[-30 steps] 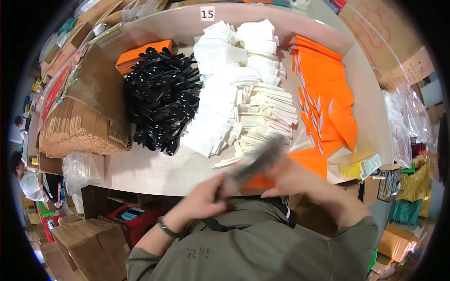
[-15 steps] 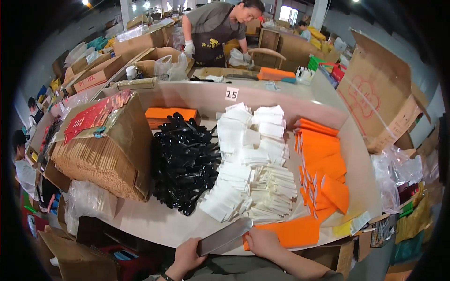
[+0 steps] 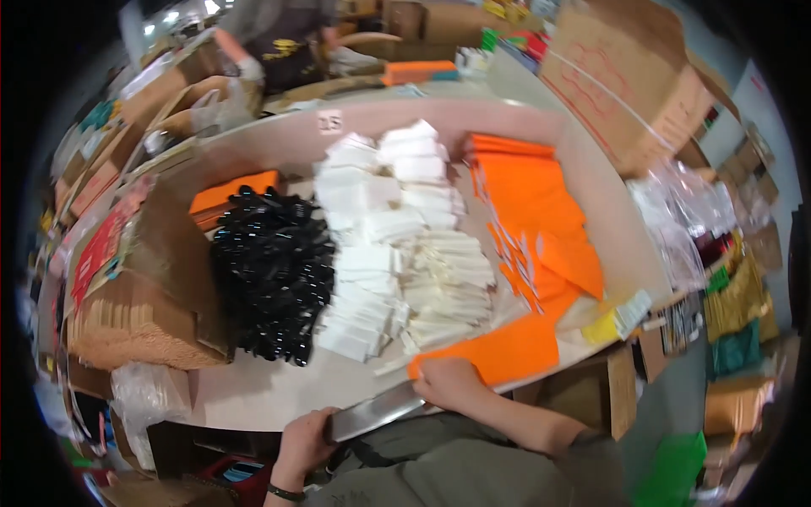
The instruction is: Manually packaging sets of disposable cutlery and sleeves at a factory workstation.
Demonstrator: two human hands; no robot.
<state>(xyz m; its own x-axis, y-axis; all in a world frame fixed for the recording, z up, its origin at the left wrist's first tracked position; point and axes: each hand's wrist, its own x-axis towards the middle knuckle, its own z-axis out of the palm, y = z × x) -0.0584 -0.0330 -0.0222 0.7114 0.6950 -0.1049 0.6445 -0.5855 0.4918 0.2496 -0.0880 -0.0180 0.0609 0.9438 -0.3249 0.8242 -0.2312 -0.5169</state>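
Note:
My left hand [image 3: 308, 438] is closed on the left end of a shiny, shallow metal trough [image 3: 376, 411], which slants along the table's near edge. The trough's other end meets my right hand [image 3: 449, 383]. That hand is closed at the left end of a flat orange sleeve [image 3: 517, 348]; its fingertips are partly hidden. Beyond it lies a spread stack of orange sleeves [image 3: 536, 207]. In the middle are folded white packets [image 3: 363, 211] and narrower cream packets [image 3: 452, 279]. Left of them is a heap of glossy black plastic cutlery [image 3: 272, 279].
An open cardboard box [image 3: 173, 279] of tightly packed thin tan pieces stands at the table's left. A low rim [image 3: 583, 144] bounds the table. A large carton [image 3: 621, 80] rises at the far right. Across the table a person in a dark apron [image 3: 283, 51] stands, blurred.
The view has swung and blurred, so the table contents sit further left and higher. The trough lies flatter and lower, its right end now against my right hand.

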